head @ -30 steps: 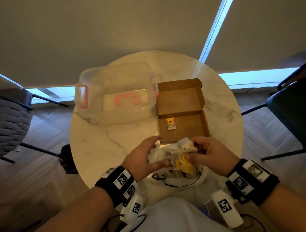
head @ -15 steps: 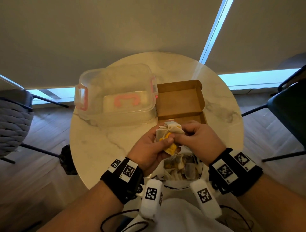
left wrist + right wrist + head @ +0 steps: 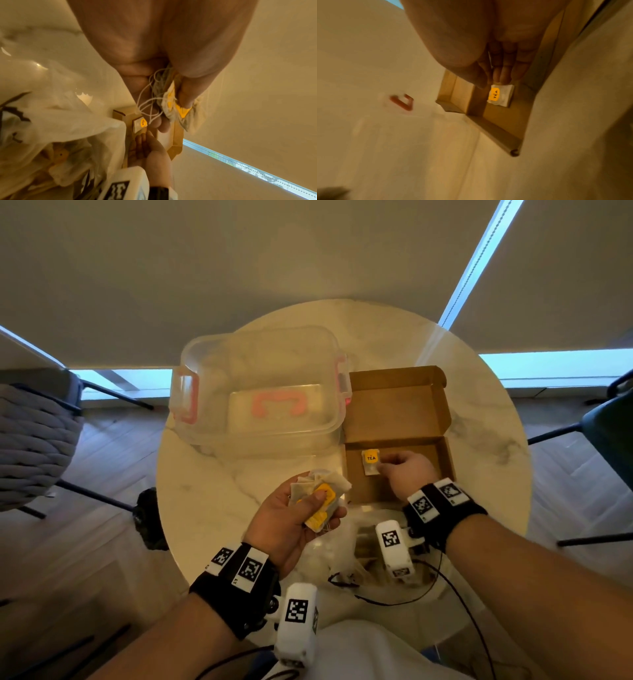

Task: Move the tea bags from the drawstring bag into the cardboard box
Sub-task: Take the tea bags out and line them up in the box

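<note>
Light, limp tea bags [image 3: 320, 491] bunched in curled left fingers [image 3: 310, 503], strings [image 3: 149, 105] dangling; right fingers [image 3: 388, 469] at edge of lone bag [image 3: 370, 465] in box [image 3: 370, 491], pinch or touch unclear; tag [image 3: 371, 457] likeliest handle.

The person is wearing a wide black left wristband [image 3: 239, 587] behind the left grip [image 3: 291, 518] and a matching right wristband [image 3: 442, 508] behind the right grip [image 3: 407, 474]. Both are carrying white tags [image 3: 252, 569] printed with black square codes. A white boxy camera block [image 3: 297, 625] bearing another code is sitting at each wrist, thin black cables [image 3: 411, 597] are trailing from them, and a white garment [image 3: 359, 652] is covering the body.
</note>
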Tool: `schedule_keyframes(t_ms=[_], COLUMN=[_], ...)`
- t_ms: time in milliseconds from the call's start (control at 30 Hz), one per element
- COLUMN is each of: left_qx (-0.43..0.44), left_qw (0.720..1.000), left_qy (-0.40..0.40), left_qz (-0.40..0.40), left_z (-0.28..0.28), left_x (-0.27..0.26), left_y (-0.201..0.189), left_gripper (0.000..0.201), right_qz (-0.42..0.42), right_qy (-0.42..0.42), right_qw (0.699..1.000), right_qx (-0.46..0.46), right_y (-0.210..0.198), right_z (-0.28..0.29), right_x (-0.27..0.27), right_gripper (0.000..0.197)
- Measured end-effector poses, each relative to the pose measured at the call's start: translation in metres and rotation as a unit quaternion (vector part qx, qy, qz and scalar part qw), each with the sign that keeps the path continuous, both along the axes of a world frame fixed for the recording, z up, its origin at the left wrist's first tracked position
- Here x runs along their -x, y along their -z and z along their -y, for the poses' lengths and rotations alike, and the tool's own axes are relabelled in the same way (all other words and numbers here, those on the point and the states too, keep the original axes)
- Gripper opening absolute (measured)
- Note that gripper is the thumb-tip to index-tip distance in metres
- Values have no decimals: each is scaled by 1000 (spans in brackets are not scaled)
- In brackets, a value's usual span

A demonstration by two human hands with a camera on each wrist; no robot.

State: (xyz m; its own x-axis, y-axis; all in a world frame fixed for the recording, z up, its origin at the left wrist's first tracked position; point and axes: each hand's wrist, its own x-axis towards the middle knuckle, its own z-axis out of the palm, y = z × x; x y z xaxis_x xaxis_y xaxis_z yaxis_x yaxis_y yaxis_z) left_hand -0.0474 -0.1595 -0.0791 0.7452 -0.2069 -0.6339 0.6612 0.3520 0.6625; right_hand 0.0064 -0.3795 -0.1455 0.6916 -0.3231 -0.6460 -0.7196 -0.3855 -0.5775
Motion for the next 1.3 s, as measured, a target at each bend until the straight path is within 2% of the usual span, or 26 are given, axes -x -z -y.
schedule_keyframes(t_ms=[67, 167, 300, 400, 633, 700, 800, 867, 933, 1000, 1067, 1133, 1233, 1300], left_qx=[-2, 4, 23, 28, -8, -18, -44, -64, -77, -84, -92, -91, -85, -85], left_qw=[1000, 1000, 999, 998, 999, 999, 998, 996, 994, 991, 988, 988, 992, 994], left_qy=[-6, -13, -27, -27, -6, 6, 36, 56, 76, 98, 111, 109, 87, 64], left_qz=[-5, -16, -36, -48, -44, -33, -10, 4, 18, 36, 51, 54, 37, 22], left_z=[-7, -16, -24, -26, -20, -17, -10, -5, 0, 6, 11, 14, 15, 11], left_x=[-1, -2, -3, -3, -4, -5, -9, -11, -13, -14, -14, -13, -12, -10], left_y=[3, 5, 11, 14, 15, 13, 11, 10, 8, 4, 1, -2, -2, 1], left_gripper=[34, 38, 29, 31, 29, 28, 28, 30, 32, 32, 30, 28, 27, 26], right_qz=[-28, -24, 19, 49, 63, 75, 129, 175, 202, 205, 211, 211, 190, 177], right_qy=[-1, 3, -4, -14, -42, -52, -76, -106, -166, -242, -294, -311, -296, -253], right_qw=[999, 998, 1000, 999, 993, 992, 986, 972, 954, 940, 929, 925, 933, 945], right_qx=[40, 64, 9, -20, -87, -91, -75, -112, -148, -124, -74, -51, -77, -105], right_y=[14, 27, 34, 35, 33, 21, -20, -53, -81, -97, -102, -102, -97, -91], right_z=[-7, -12, -16, -17, -9, -4, 1, 1, -3, -5, -5, -1, 7, 11], right_x=[-10, -16, -12, -7, 2, 4, 9, 16, 22, 28, 32, 35, 41, 45], right_gripper=[26, 31, 27, 27, 30, 25, 13, 10, 12, 15, 14, 14, 15, 15])
